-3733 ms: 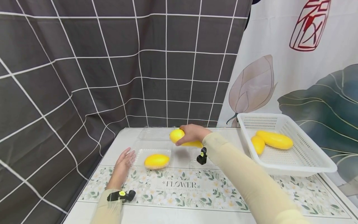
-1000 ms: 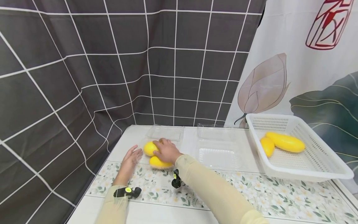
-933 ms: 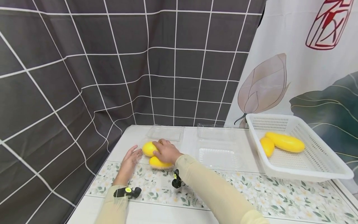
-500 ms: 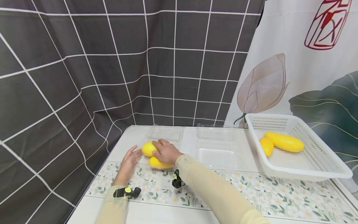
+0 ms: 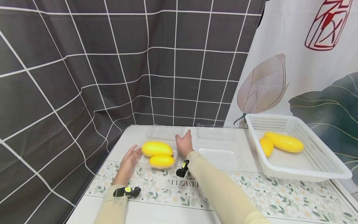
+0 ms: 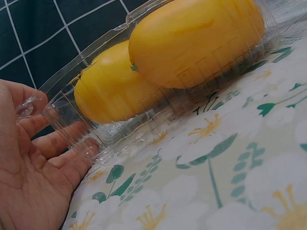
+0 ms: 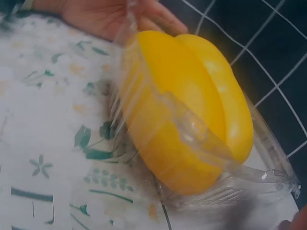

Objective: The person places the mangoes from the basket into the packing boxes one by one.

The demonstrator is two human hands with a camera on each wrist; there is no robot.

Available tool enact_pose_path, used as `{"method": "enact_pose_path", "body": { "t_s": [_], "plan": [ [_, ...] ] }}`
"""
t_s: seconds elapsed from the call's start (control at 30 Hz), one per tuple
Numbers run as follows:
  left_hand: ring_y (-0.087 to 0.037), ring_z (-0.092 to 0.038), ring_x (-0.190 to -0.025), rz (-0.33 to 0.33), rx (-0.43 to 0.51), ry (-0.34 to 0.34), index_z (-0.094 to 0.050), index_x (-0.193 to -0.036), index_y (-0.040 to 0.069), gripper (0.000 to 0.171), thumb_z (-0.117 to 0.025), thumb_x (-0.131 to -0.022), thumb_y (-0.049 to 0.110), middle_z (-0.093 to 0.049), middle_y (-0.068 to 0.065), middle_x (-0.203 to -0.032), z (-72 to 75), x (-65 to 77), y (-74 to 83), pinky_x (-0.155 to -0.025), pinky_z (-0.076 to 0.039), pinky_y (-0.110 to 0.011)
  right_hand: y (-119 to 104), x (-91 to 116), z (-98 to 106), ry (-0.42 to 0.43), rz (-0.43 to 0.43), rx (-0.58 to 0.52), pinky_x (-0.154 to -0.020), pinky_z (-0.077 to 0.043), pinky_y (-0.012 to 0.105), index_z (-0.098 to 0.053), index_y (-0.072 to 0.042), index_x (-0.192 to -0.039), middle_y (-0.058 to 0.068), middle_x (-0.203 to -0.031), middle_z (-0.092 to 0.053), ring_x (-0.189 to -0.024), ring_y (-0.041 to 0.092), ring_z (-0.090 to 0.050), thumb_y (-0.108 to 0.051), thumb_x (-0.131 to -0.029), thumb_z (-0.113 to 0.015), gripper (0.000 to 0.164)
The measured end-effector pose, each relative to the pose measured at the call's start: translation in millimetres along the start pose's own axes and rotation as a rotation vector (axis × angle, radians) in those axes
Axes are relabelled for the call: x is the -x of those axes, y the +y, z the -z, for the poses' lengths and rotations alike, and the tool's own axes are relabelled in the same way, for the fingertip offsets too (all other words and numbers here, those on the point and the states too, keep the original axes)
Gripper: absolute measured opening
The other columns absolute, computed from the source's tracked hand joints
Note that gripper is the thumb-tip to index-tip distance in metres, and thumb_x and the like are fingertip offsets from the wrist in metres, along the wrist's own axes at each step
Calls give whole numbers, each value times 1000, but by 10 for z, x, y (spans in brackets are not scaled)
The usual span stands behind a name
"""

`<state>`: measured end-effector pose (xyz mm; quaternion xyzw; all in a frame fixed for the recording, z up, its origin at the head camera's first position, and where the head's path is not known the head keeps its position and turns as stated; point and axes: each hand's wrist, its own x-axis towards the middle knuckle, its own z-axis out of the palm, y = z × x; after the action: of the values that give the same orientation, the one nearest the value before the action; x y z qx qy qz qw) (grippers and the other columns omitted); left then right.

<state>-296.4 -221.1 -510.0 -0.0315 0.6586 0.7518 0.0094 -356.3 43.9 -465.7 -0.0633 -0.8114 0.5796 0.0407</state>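
Fingers of the left hand [image 5: 131,159] are parted against the clear container [image 7: 261,176], those of the right hand [image 5: 185,144] spread past its other end, and two yellow fruits [image 5: 157,148] boxed between, presumably firm but slippery, are best gripped mid-body.

clear plastic box [image 7: 274,175], lid [image 5: 164,133] lying open behind | longer yellow fruit [image 5: 157,149] inside, at the back | green-tipped yellow fruit [image 5: 162,161] alongside, nearer us
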Motion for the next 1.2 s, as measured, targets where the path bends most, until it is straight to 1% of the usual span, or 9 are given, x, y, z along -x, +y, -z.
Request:
{"method": "enact_pose_path", "body": {
  "t_s": [0.13, 0.37, 0.53, 0.63, 0.73, 0.8, 0.9, 1.0, 1.2],
  "plan": [
    [-34, -32, -149, -7, 16, -17, -16, -163, 9, 56, -32, -109, 12, -29, -20, -163, -15, -3, -15, -125, -24, -41, 64, -37, 16, -56, -153, -106, -126, -16, 47, -2, 5, -159, 28, -165, -14, -153, 39, -16, -30, -99, -52, 86],
    [-34, -31, -149, -12, -6, -16, -17, -162, 9, 55, -32, -110, 13, -29, -19, -163, -38, 19, 22, -124, -24, -42, 66, -65, 10, -143, -232, -203, -122, -29, 50, -24, 6, -157, 26, -161, -27, -148, 41, -28, -18, -100, -48, 66],
    [-33, -31, -149, -8, -13, -15, -19, -162, 9, 55, -33, -109, 14, -29, -17, -164, -46, 22, 55, -124, -24, -42, 34, -67, 25, -138, -220, -253, -115, -41, 46, -28, 1, -157, 25, -155, -39, -138, 37, -45, -10, -100, -46, 61],
    [-32, -32, -149, -4, -5, -20, -19, -162, 9, 55, -32, -109, 13, -29, -16, -164, -44, 14, 54, -125, -25, -41, 22, -76, 25, -113, -173, -275, -98, -49, 35, -31, -2, -157, 24, -147, -50, -120, 30, -55, -6, -98, -48, 61],
    [-33, -31, -149, -8, -7, -28, -18, -162, 8, 55, -31, -109, 12, -27, -17, -164, -32, 7, 43, -125, -24, -41, 11, -88, 13, -99, -123, -315, -80, -47, 27, -33, -3, -155, 22, -141, -56, -102, 24, -56, 0, -95, -51, 63],
    [-33, -30, -150, -9, -14, -31, -17, -162, 8, 55, -31, -109, 13, -27, -17, -164, -25, 6, 38, -125, -23, -42, -2, -90, 10, -105, -110, -360, -77, -47, 26, -33, -5, -155, 21, -141, -56, -101, 23, -57, -1, -94, -53, 65],
    [-34, -31, -149, -7, -27, -31, -17, -162, 9, 55, -31, -110, 18, -27, -17, -164, -16, 5, 29, -126, -21, -43, -29, -94, 21, -134, -115, -445, -92, -51, 32, -33, -8, -155, 21, -145, -53, -116, 28, -59, -15, -98, -58, 63],
    [-34, -30, -149, -11, -47, -34, -17, -162, 9, 55, -30, -112, 24, -28, -17, -164, -13, 4, 20, -126, -20, -44, -63, -98, 57, -184, -119, -510, -112, -42, 43, -32, -9, -153, 21, -150, -47, -136, 35, -49, -34, -102, -56, 62],
    [-36, -26, -151, -32, -74, -67, -13, -163, 9, 62, -21, -111, 43, -23, -18, -166, 4, 16, -4, -126, -18, -46, -148, -154, 157, -301, -75, -513, -121, -31, 51, -25, -4, -156, 22, -158, -38, -147, 40, -34, -53, -106, -38, 72]
  ]
}}
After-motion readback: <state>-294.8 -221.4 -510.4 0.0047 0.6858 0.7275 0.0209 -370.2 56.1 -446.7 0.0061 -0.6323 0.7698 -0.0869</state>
